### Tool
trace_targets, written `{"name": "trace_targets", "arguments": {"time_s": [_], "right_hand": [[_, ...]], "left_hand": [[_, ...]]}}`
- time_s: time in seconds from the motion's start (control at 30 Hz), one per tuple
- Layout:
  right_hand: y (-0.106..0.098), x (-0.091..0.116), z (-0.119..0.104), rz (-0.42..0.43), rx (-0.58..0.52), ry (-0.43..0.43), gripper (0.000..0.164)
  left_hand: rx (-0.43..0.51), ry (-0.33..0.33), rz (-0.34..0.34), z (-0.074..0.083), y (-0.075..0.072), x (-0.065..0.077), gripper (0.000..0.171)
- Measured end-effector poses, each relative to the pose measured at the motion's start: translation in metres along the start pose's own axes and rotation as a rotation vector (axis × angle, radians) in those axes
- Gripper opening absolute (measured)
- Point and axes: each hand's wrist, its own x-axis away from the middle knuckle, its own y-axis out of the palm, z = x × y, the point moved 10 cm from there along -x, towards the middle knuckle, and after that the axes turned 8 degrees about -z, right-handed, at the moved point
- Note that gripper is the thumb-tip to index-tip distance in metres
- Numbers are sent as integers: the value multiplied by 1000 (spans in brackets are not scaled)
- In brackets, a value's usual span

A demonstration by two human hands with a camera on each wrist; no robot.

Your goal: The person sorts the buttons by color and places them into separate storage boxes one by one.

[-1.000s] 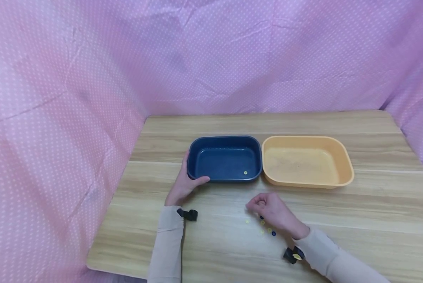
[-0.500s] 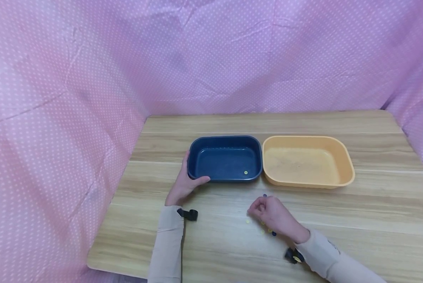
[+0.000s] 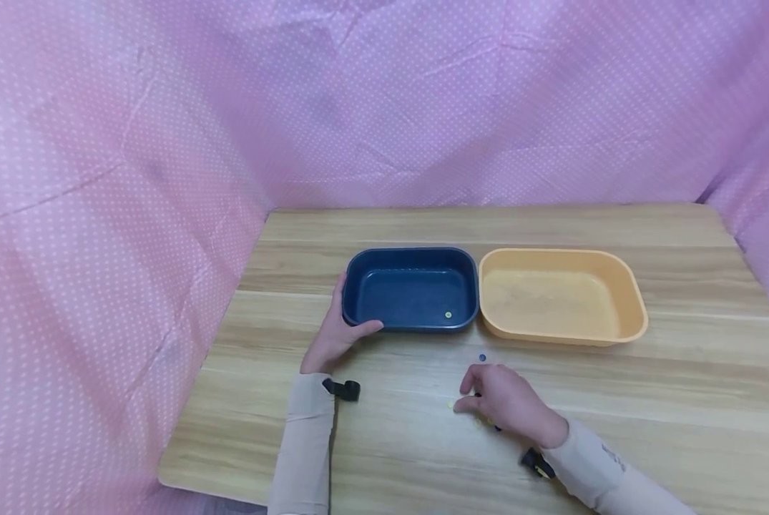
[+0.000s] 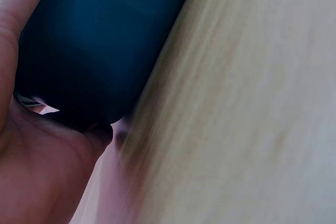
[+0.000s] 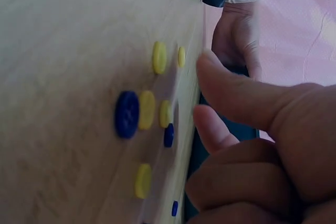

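Note:
In the head view my left hand grips the near left corner of a dark blue plastic bin, its thumb along the front wall. One small yellow button lies in that bin. My right hand hovers low over the table, thumb and index finger apart with nothing visible between them. The right wrist view shows loose buttons beside those fingers, among them a large blue button, a yellow button and a smaller blue button. From the head view, the hand partly hides this group.
A light orange bin stands right of the blue one, their rims side by side. One blue button lies in front of the bins. The wooden table is bordered by pink dotted cloth.
My right hand has shifted slightly right and nearer to me, and its thumb and index finger have parted. A blue button behind it has come into view. The left hand stays put.

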Motion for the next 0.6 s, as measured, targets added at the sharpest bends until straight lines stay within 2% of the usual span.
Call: {"name": "trace_targets", "arguments": {"time_s": [0.17,0.3,0.6], "right_hand": [[5,0,1,-41,47,18,21],[7,-1,1,-45,69,17,21],[6,4,-7,-6,118,-49,24]], "left_hand": [[7,-1,-2,-1,0,0,114],[-7,6,-7,6,0,4,112],[16,25,-15,7,1,2,113]]}}
